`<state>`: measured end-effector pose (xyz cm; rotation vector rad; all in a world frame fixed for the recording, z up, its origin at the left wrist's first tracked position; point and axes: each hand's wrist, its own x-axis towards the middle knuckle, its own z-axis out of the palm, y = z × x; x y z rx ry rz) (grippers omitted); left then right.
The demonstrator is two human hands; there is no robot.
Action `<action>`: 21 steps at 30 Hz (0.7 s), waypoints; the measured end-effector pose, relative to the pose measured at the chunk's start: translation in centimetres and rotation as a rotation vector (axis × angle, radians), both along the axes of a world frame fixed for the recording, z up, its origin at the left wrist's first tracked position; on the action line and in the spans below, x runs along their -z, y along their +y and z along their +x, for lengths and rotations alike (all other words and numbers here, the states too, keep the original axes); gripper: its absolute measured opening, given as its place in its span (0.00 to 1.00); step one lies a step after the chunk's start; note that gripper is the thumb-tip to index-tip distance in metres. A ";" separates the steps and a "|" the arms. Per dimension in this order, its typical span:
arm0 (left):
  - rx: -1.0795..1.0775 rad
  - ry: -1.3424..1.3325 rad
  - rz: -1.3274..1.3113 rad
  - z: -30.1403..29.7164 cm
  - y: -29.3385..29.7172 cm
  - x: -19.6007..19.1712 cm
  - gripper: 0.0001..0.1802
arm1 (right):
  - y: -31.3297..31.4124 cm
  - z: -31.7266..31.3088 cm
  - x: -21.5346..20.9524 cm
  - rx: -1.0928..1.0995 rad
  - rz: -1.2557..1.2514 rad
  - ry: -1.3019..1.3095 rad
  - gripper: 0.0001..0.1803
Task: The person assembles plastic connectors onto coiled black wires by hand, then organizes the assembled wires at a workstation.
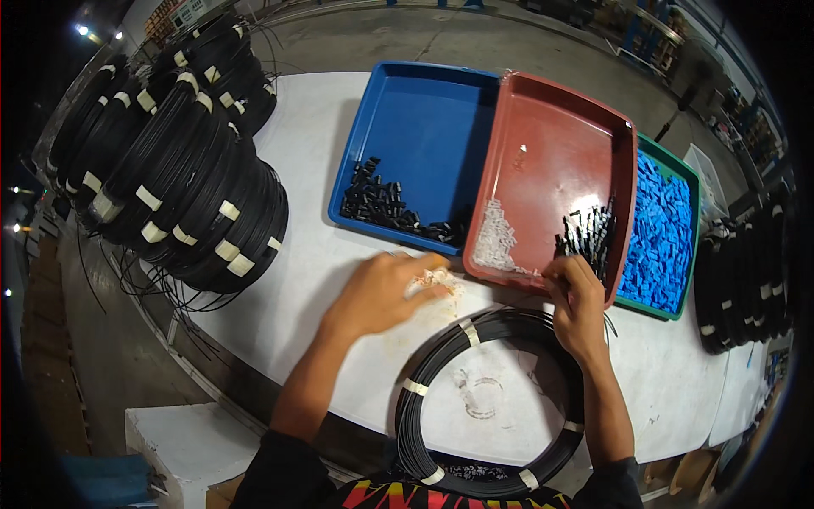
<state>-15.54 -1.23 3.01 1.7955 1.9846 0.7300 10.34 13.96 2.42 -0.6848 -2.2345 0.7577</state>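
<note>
My left hand (pixel 377 295) is over the white table, just in front of the blue tray (pixel 356 127). Its thumb and fingers are apart, and no object shows between them. At the front edge of the red tray (pixel 555 102), my right hand (pixel 578 305) has its fingers bent and pressed together; whatever they may hold is hidden. Close by in that tray lie thin black-and-silver pieces (pixel 587 231) and small clear pieces (pixel 493 242). A coil of black cable (pixel 409 420), bound with pale tape, rests between my forearms, its far right side next to my right wrist.
Black connector-like pieces (pixel 381 204) lie in the blue tray. A green tray (pixel 670 310) of small blue parts (pixel 657 229) stands right of the red one. Tall stacks of taped cable coils (pixel 191 204) rise at left, more coils (pixel 742 288) at far right.
</note>
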 end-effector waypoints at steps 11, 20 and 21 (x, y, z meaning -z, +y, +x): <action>-0.306 0.275 0.157 -11.6 1.7 1.3 0.11 | -2.8 -0.2 0.0 -0.064 -0.095 -0.263 0.16; -0.248 0.347 0.309 -12.9 4.1 0.7 0.12 | -3.2 -0.3 0.1 -0.271 0.224 -0.334 0.25; -0.283 0.312 0.249 -12.4 3.7 0.1 0.12 | -3.3 -0.4 0.1 -0.247 0.203 -0.349 0.25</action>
